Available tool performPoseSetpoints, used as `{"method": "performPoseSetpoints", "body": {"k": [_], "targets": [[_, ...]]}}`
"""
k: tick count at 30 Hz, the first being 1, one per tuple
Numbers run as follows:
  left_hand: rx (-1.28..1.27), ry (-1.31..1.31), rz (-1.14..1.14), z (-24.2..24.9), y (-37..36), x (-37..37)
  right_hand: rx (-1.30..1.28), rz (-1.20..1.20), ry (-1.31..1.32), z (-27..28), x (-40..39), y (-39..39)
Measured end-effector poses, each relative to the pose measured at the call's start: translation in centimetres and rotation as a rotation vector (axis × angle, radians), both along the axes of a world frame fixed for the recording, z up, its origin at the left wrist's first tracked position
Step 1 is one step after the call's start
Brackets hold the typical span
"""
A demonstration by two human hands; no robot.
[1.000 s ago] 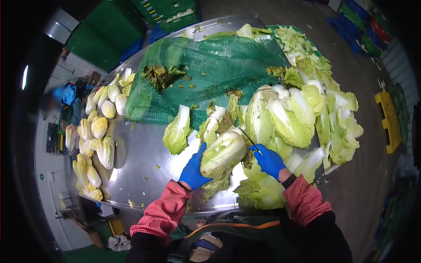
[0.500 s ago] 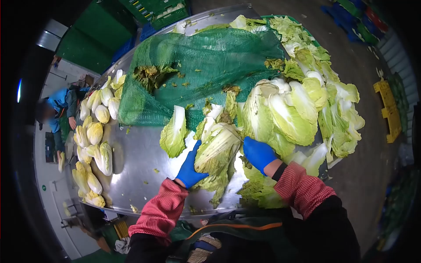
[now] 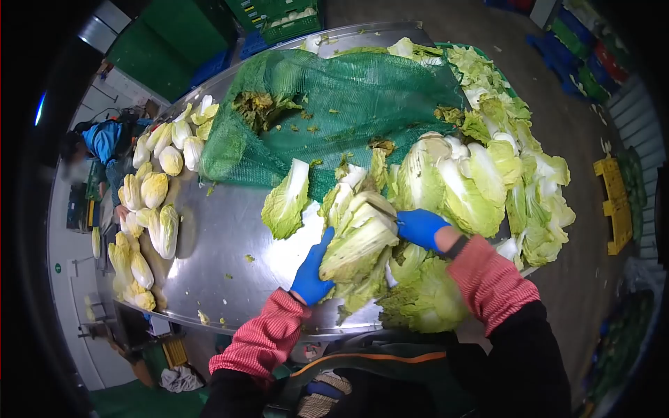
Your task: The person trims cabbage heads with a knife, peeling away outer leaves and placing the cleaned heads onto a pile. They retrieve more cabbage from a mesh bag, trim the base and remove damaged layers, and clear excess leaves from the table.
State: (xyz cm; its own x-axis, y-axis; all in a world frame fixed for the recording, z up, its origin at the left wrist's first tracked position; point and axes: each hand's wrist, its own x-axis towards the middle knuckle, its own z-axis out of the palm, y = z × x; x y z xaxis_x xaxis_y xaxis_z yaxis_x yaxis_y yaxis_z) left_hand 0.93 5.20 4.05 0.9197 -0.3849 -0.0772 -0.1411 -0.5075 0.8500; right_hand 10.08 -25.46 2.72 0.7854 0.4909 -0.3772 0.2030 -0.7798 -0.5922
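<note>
My left hand (image 3: 312, 272), in a blue glove, cups the left side of a napa cabbage (image 3: 359, 240) that lies tilted on the steel table (image 3: 223, 244). At the cabbage's far end, my right hand (image 3: 420, 227), also gloved in blue, is closed on a knife. Its blade is hidden against the cabbage. Loose outer leaves (image 3: 425, 299) lie heaped under my right forearm at the table's near edge.
A green net sack (image 3: 334, 104) covers the far half of the table. Untrimmed cabbages (image 3: 460, 181) pile up at the right, and trimmed yellow ones (image 3: 150, 202) line the left edge. A cabbage piece (image 3: 287, 198) lies beside the sack. A co-worker in blue (image 3: 104, 139) stands far left. A yellow crate (image 3: 617, 202) sits on the floor.
The cabbage has been turned and lifted slightly between my hands. My right hand moved up and right to its far end. Outer leaves dropped onto the heap near the edge.
</note>
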Motion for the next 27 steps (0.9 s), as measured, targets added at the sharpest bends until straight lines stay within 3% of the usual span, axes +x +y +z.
{"method": "performPoseSetpoints", "body": {"k": [1,2,4,6,8,9,10,11,13,16,17,18,20,22,23,24,26,27], "targets": [[-0.246,0.046,0.131,-1.7,0.1,-0.8,0.076,-0.026,-0.017,2.5,-0.6,-1.0],[-0.163,0.104,0.276,-0.9,-0.1,-1.3,0.158,-0.107,0.144,4.4,-0.7,-1.8],[-0.422,0.279,0.439,-5.8,3.1,-1.4,0.323,-0.271,0.480,6.5,-0.8,-3.2],[-0.234,0.415,0.402,-5.9,4.0,1.4,0.249,-0.313,0.267,4.5,-1.4,-4.0],[-0.175,0.223,0.401,-6.3,3.9,3.1,0.237,-0.301,0.104,2.5,-3.0,-3.8],[0.038,0.051,0.472,-5.7,3.8,3.5,0.378,-0.511,0.303,5.7,-4.3,-2.5],[0.255,-0.116,0.533,-4.4,3.5,3.6,0.406,-0.554,0.284,5.1,-4.9,-2.3],[0.280,-0.227,0.560,-0.2,1.4,3.6,0.434,-0.600,0.265,3.8,-5.3,-2.2],[0.200,-0.314,0.416,2.5,-1.2,3.8,0.524,-0.701,0.230,2.2,-6.2,-1.8],[0.213,-0.255,0.189,3.7,-6.5,2.4,0.543,-0.753,0.150,1.1,-7.4,-0.5],[0.301,-0.376,0.169,3.1,-8.4,2.0,0.504,-0.731,0.137,1.2,-7.5,-0.3],[0.376,-0.297,0.150,2.6,-9.7,1.7,0.497,-0.718,0.121,0.9,-7.7,-0.1],[0.456,-0.224,0.137,2.4,-10.2,2.0,0.478,-0.694,0.082,-0.4,-7.7,-0.1],[0.330,-0.127,0.152,1.8,-8.3,3.6,0.447,-0.686,0.089,-1.1,-7.6,-0.4],[0.235,0.076,0.224,2.9,-6.8,3.7,0.452,-0.695,0.130,-1.0,-7.8,-0.5],[0.384,-0.010,0.274,0.1,-4.1,4.8,0.458,-0.706,0.170,-0.9,-7.9,-0.5],[0.619,-0.056,0.400,-0.8,-1.1,5.6,0.497,-0.744,0.251,-0.5,-8.3,-0.4],[0.572,-0.216,0.398,0.7,-2.0,5.6,0.517,-0.767,0.288,-0.2,-8.2,-0.3]]}}
